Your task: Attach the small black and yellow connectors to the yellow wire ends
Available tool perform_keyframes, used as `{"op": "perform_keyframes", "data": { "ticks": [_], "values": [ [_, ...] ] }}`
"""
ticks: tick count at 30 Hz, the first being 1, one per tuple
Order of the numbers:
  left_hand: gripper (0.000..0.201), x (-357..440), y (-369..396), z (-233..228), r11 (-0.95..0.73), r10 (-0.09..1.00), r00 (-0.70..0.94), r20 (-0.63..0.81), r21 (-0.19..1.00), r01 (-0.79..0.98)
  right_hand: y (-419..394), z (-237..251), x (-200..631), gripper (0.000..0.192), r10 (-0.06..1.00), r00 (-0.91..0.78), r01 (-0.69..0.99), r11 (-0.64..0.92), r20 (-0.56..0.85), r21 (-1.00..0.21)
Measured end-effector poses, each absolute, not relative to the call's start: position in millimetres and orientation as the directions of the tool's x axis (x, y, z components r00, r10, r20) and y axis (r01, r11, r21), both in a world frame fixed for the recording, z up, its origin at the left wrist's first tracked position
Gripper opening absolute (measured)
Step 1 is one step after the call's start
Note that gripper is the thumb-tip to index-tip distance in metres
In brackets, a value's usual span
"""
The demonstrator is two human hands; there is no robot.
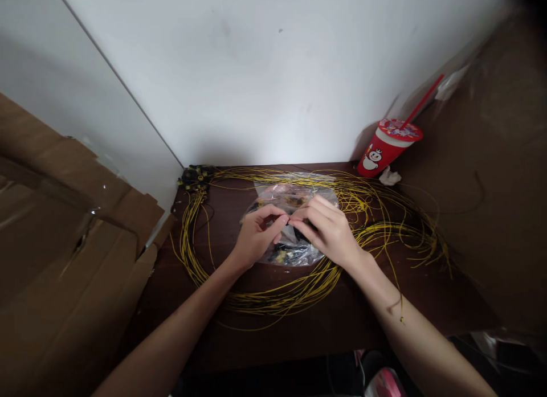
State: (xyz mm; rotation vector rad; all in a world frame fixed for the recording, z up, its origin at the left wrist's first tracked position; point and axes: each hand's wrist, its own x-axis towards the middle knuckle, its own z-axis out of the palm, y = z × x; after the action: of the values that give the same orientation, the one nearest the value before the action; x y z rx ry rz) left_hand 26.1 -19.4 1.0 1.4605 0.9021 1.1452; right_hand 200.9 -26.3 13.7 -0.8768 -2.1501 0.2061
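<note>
Two bare hands meet over the middle of a dark brown table (pixel 342 323), fingertips pinched together above a clear plastic bag (pixel 294 215). The left hand (pixel 256 237) comes in from 7 o'clock and the right hand (pixel 329 229) from 5 o'clock; their thumbs and forefingers close on something very small at the point where they touch, too small to tell what it is. The bag lies directly beneath and between both hands, its far end showing at 12 o'clock from the fingertips and its near end, with small black and yellow pieces inside, at 6 o'clock from them.

Loops of thin yellow wire (pixel 273 300) ring the bag on all sides, passing under both wrists; one strand hangs over the right forearm. At 10 o'clock from the hands, in the table's far corner, the wires end in a cluster of black connectors (pixel 194 176). At 2 o'clock, well apart from the hands, a red paper cup (pixel 382 152) with a red straw (pixel 423 101) leans against the wall, a crumpled white tissue (pixel 390 176) just beside its base. Brown cardboard (pixel 64 249) stands at 9 o'clock.
</note>
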Motion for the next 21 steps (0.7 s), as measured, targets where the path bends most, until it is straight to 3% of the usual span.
{"op": "perform_keyframes", "data": {
  "ticks": [9, 14, 21],
  "values": [
    [0.019, 23.1, -20.4, 2.8, -0.284, 0.920, 0.286, 0.267, 0.958, 0.020, -25.5, 18.1, 199.5, 0.009, 0.706, -0.443, 0.520, 0.705, 0.553, -0.483],
    [0.017, 20.6, -18.7, 2.3, -0.270, 0.885, 0.379, 0.270, 0.961, -0.054, -24.4, 19.6, 199.0, 0.012, 0.737, -0.439, 0.451, 0.675, 0.513, -0.584],
    [0.015, 21.6, -16.7, 0.5, -0.384, 0.893, 0.270, 0.359, 0.922, 0.044, -23.7, 20.3, 200.3, 0.011, 0.815, -0.344, 0.406, 0.577, 0.466, -0.708]
  ]
}}
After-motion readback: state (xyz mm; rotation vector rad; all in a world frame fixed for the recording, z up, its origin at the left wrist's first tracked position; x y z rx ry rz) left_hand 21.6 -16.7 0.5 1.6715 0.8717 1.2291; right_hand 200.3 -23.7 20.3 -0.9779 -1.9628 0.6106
